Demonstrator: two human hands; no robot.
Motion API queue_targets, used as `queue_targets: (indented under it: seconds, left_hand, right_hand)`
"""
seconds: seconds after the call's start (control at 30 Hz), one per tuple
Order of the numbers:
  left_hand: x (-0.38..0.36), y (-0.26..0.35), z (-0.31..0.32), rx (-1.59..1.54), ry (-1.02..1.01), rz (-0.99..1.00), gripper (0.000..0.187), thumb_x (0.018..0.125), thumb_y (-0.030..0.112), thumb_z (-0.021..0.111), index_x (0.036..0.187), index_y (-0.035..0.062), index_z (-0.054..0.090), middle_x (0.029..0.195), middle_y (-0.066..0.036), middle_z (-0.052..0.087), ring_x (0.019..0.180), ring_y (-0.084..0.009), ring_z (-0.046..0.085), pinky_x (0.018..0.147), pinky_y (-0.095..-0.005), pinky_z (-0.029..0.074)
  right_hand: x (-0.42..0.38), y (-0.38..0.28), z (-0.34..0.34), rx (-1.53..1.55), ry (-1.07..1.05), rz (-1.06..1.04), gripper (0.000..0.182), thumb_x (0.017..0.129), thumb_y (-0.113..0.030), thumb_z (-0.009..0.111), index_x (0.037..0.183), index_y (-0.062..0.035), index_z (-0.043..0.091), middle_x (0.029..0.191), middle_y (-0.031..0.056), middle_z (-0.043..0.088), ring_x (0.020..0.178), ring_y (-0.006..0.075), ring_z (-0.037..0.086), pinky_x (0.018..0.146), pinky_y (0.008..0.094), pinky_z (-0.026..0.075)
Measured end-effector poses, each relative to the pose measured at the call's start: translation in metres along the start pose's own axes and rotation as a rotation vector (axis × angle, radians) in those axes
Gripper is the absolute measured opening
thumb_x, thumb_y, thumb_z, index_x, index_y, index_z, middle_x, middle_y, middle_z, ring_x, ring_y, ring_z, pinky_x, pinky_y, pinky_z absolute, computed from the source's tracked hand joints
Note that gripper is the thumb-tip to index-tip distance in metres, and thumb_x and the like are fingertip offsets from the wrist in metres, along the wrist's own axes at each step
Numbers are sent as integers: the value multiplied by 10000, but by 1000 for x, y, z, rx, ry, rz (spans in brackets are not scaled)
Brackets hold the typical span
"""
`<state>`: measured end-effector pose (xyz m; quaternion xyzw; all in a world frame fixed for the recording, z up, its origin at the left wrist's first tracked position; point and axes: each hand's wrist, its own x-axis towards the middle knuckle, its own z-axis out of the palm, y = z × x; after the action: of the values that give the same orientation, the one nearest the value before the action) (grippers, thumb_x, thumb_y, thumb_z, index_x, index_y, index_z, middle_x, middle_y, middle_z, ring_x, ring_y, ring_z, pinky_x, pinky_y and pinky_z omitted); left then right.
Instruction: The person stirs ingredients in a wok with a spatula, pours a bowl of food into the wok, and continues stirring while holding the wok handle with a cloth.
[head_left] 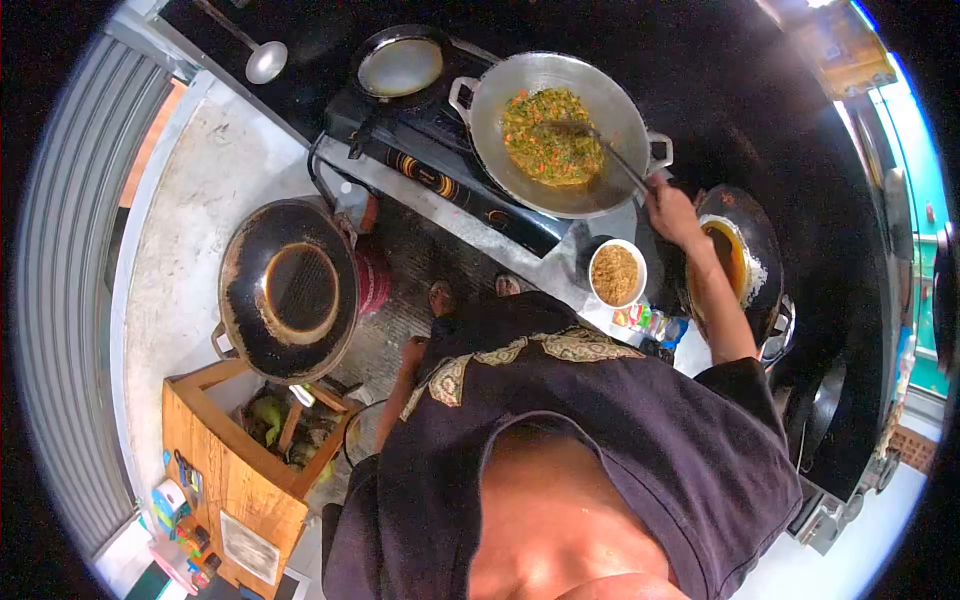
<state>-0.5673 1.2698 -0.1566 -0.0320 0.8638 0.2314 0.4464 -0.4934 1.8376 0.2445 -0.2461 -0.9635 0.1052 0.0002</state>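
My right hand (672, 212) is closed around the handle of a long spatula (622, 164). The spatula's head rests in chopped green food with orange bits (548, 140), inside a large two-handled metal wok (625, 120). Below the wok's right side, near my right forearm, stands a white bowl of brown crumbly food (615, 275). My left hand (414, 350) hangs low beside my body, away from the stove; its fingers are too small and dim to make out.
The wok sits on a black gas stove (420, 172) beside a small frying pan (400, 66). A ladle (266, 62) lies at upper left. Another dark wok (240, 310) holds dark liquid above a wooden cabinet (235, 430). Packets (650, 325) and an oily pan (735, 210) are on the right.
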Motion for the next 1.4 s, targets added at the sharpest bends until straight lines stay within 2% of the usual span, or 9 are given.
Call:
queue_targets:
  seconds: [0.1,0.17,0.33,0.53,0.63,0.87,0.97,1.27,1.4]
  left_hand:
    - [27,-17,11,83,39,231,391,793,407,567,983,77,654,925,-205,645,873,-321,629,762,-401,481]
    - [43,-19,12,5,26,320,399,797,413,562,979,68,646,910,-204,646,861,-321,631,749,-406,483]
    - [25,30,-9,-170,-161,35,449,798,421,549,1037,46,604,886,-209,644,852,-344,628,727,-424,484]
    - [15,40,-7,-26,41,292,462,810,403,546,1061,17,590,944,-223,632,909,-358,605,772,-440,469]
    - [21,15,11,-51,53,270,479,813,425,547,1051,13,600,948,-223,631,909,-359,602,787,-446,463]
    - [28,-38,39,-120,59,305,514,819,472,550,1029,8,621,937,-221,635,890,-359,603,811,-457,454]
    - [31,-43,56,-347,-52,27,492,822,466,539,1014,23,632,916,-229,633,865,-367,606,798,-456,461]
    - [13,-24,27,35,128,398,399,809,413,538,1010,86,648,902,-189,651,862,-352,613,772,-435,476]
    - [-11,8,10,-121,74,185,376,805,417,546,976,103,661,874,-198,648,829,-354,621,741,-426,481]
  right_hand:
    - [21,48,-19,6,52,-109,229,885,-184,483,1050,-26,468,698,238,585,640,398,595,599,447,458]
    - [39,37,-72,209,-311,239,368,861,-230,559,1121,5,447,655,102,555,576,169,566,508,347,444]
    - [90,4,-144,-83,-665,210,274,789,-175,591,954,40,555,607,109,595,477,186,563,429,343,462]
    - [176,-15,-145,-450,-1136,297,220,776,-179,560,765,20,655,646,101,632,525,202,610,470,342,494]
    - [192,-30,-141,-446,-1068,458,236,798,-187,566,850,29,645,694,111,640,536,206,609,488,333,506]
    - [190,-21,-110,-219,-869,107,249,835,-188,539,965,7,624,621,61,581,474,138,544,422,299,478]
    - [183,-27,-135,-137,-787,26,233,814,-133,547,976,20,616,600,63,568,451,132,525,396,298,442]
    - [205,-6,-135,-93,-626,141,144,763,-91,564,831,26,615,525,55,518,401,129,489,352,286,395]
    - [241,4,-108,25,-588,-39,181,734,-90,572,864,0,662,518,36,505,393,115,472,339,271,377]
